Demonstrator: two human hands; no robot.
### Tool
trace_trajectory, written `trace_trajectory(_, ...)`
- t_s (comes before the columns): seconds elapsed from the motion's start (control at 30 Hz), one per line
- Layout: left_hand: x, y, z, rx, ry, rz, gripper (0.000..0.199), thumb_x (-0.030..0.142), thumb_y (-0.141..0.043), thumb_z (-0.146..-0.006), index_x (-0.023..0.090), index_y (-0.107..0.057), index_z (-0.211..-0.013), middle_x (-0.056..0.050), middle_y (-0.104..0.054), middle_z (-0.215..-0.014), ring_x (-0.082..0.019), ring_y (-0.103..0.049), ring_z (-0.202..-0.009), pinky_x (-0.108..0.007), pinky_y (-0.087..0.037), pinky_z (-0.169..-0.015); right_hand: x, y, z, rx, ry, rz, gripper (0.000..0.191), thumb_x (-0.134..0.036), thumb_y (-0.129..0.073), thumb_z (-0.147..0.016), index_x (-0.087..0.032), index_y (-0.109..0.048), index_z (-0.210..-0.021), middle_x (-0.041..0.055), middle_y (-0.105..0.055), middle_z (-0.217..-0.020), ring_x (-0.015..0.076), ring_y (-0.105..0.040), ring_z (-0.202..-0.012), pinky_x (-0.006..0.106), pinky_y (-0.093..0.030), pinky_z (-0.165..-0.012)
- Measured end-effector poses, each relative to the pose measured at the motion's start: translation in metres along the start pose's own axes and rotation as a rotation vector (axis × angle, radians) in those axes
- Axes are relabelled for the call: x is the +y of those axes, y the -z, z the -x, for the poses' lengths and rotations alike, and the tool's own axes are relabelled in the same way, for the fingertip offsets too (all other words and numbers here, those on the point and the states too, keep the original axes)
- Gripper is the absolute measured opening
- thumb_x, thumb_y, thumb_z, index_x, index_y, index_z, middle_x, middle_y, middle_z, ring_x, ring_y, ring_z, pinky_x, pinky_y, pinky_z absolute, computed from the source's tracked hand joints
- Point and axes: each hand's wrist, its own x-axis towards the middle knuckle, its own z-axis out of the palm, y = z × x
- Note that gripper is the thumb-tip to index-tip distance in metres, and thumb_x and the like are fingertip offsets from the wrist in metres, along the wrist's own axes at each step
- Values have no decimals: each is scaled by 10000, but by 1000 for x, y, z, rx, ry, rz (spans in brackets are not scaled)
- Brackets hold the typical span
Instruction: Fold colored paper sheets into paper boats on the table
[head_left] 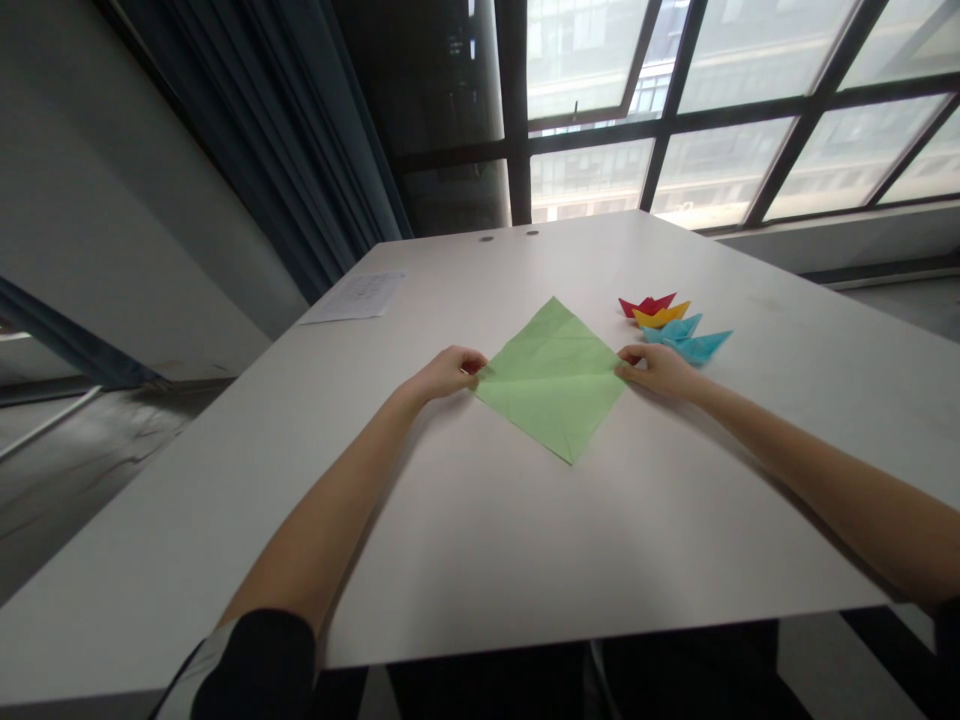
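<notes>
While both arms reach forward over the white table (480, 560) in the head view, the left hand (448, 374) and the right hand (661, 372) hold a square of green paper (553, 400) between them. The left hand pinches its left corner between thumb and fingers, and the right hand grips the opposite corner in the same way. The paper is spread open over the middle of the table, turned like a diamond, one corner pointing toward the person and one toward the window (592, 55). A crease runs across it from side to side, roughly from one hand to the other, and a fainter line shows by the near corner. Whether the held corners are lifted off the table, I cannot tell.

Just beyond the right hand stand small folded paper boats in a close row: a red boat (646, 306) farthest away, then a yellow boat (663, 317), then two blue boats (700, 347), the nearest partly behind that hand. Near the left edge of the table lies a white sheet (356, 298) with faint marks. A dark blue curtain (300, 130) hangs beyond it, left of the window.
</notes>
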Motion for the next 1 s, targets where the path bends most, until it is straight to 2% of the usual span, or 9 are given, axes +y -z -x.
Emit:
trace_trajectory(0.1,0,0,-1,56,-53,-76,311,140,-469,-604,132,-688,-825,-26,-667,-778,-120,-557,-685,-210,-429,-624,-3,1,0,40,17,99,193,-303,-505,-722,-202,-646,-807,26,-639,-746,183,-557,-707,290,-402,-643)
trace_trajectory(0.27,6,0,1,112,-99,-214,359,91,-440,-633,177,-710,-853,-29,-654,-837,-108,-549,-698,-203,-424,-636,-2,0,-2,78,122,180,173,-233,-498,-722,-213,-657,-788,40,-650,-769,205,-553,-770,320,-409,-724)
trace_trajectory(0.47,1,-2,2,49,-144,-315,453,34,-375,-618,197,-716,-867,-34,-636,-891,-113,-557,-738,-214,-436,-693,-1,0,1,64,223,204,271,-109,-450,-693,-211,-674,-807,44,-659,-856,206,-548,-817,338,-404,-780)
trace_trajectory(0.6,2,-4,2,-2,-186,-425,448,15,-375,-607,179,-722,-837,-44,-652,-863,-139,-561,-777,-240,-434,-751,-13,4,6,66,273,321,357,-37,-404,-691,-217,-685,-819,52,-647,-932,214,-529,-886,348,-373,-802)
trace_trajectory(0.7,15,-9,3,37,-184,-629,385,39,-400,-653,196,-721,-795,-56,-661,-856,-197,-537,-884,-319,-407,-837,-31,7,10,83,316,425,332,-54,-406,-744,-213,-680,-845,67,-636,-966,236,-508,-935,364,-352,-797)
trace_trajectory(0.77,30,-17,5,62,-186,-726,337,96,-411,-720,206,-709,-832,-73,-653,-884,-225,-522,-928,-356,-402,-836,-45,7,12,86,352,454,291,-97,-414,-785,-204,-674,-862,82,-634,-967,243,-506,-923,372,-348,-797)
trace_trajectory(0.9,62,-42,10,56,-225,-743,324,215,-348,-847,179,-650,-960,-108,-614,-999,-227,-510,-985,-364,-398,-861,-67,0,17,27,416,395,254,-177,-414,-834,-183,-646,-935,96,-631,-962,231,-522,-906,360,-371,-813)
trace_trajectory(1.0,75,-63,15,31,-182,-721,373,353,-338,-879,144,-577,-1075,-134,-566,-1120,-240,-479,-1074,-362,-374,-919,-77,-9,20,-30,441,293,247,-235,-411,-857,-185,-627,-965,95,-632,-952,214,-543,-896,350,-402,-819)
